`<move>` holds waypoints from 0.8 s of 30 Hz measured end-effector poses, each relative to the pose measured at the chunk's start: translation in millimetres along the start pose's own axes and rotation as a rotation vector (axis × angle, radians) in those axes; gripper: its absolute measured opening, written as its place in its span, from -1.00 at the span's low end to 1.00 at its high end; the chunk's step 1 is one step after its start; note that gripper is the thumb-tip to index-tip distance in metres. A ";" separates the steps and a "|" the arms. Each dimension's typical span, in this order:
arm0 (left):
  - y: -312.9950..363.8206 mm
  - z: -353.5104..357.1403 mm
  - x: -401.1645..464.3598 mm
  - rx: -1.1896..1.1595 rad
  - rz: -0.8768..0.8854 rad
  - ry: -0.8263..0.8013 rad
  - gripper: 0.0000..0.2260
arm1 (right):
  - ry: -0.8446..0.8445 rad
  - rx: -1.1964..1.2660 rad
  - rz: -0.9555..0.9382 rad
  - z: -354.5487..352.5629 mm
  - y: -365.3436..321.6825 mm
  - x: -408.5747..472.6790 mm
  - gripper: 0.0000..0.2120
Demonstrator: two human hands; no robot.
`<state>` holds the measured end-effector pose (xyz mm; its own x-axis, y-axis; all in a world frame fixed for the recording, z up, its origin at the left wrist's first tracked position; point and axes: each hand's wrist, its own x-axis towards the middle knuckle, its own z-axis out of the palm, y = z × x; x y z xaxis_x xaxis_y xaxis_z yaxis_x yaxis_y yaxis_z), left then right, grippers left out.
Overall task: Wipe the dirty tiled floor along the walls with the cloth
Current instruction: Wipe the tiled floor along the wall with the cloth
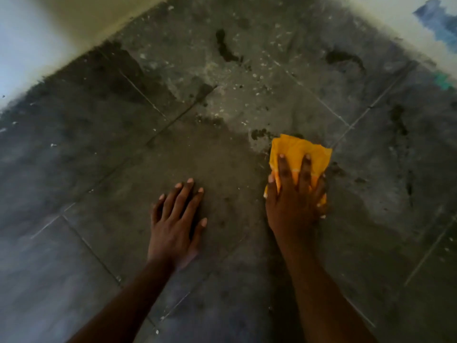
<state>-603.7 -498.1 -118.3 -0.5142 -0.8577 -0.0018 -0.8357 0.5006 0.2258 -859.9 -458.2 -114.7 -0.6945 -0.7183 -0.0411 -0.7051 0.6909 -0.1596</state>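
The right hand point(294, 194) presses flat, fingers spread, on the yellow cloth point(299, 152) at centre right of the frame, likely to bear down while scrubbing. The left hand point(176, 219) lies open, palm down on the tiled floor point(86, 169) at lower centre, seemingly as a prop. Dark smears and pale specks point(247, 70) cover the grey tiles above, up to the light walls point(49, 33) meeting at the top.

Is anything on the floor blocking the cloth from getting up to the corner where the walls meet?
No object blocks it. Between the cloth under the right hand and the walls lie only dark smears and pale specks.
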 end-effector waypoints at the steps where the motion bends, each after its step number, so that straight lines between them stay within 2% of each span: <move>1: -0.6 -0.3 0.5 -0.002 -0.004 -0.008 -0.42 | -0.006 -0.036 -0.048 -1.8 9.8 -10.3 -0.45; 3: 0.7 -0.8 2.6 -0.016 -0.022 -0.022 -0.42 | -0.047 -0.054 -0.104 -6.1 27.4 -21.1 -0.45; 11: 1.2 -7.6 3.1 -0.031 -0.082 -0.156 -0.41 | -0.096 -0.067 -0.102 -11.7 26.6 -18.0 -0.46; 24: -0.4 -7.3 7.2 -0.022 -0.070 -0.130 -0.44 | -0.092 -0.002 -0.089 -7.3 23.7 -12.1 -0.51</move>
<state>-605.6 -505.3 -111.3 -0.4769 -0.8671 -0.1442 -0.8667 0.4365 0.2416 -869.3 -432.5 -110.8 -0.6131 -0.7813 -0.1172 -0.7638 0.6240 -0.1650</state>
